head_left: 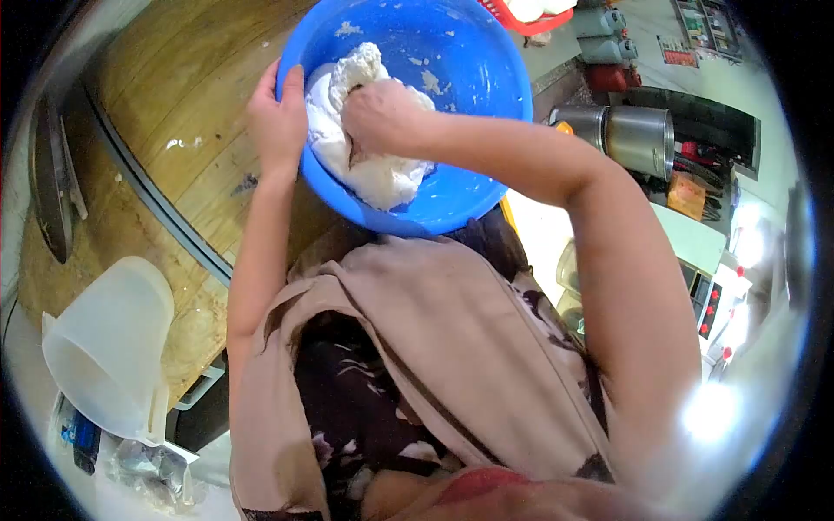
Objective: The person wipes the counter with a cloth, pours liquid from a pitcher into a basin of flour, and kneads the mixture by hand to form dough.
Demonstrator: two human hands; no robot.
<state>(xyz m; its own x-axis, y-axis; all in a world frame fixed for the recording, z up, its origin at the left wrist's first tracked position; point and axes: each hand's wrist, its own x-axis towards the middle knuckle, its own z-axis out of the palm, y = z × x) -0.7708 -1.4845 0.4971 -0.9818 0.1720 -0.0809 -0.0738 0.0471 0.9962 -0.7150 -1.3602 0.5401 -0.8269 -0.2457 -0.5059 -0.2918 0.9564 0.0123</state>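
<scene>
A blue plastic basin (486,65) stands at the top of the view, tilted a little by the lens. Inside it, toward the left, lies a big lump of white dough (382,181), with small bits of dough stuck to the wall. My left hand (278,117) grips the basin's left rim, thumb over the edge and fingers on the outside. Pushed into the dough, my right hand (387,117) is closed like a fist; its fingertips are hidden in the dough.
On the wooden table (200,104) at left stand a translucent plastic jug (113,347) and a long dark blade-like tool (54,182). A red basket (530,22) sits beyond the basin. Steel pots (638,139) and a stove (711,308) are at right.
</scene>
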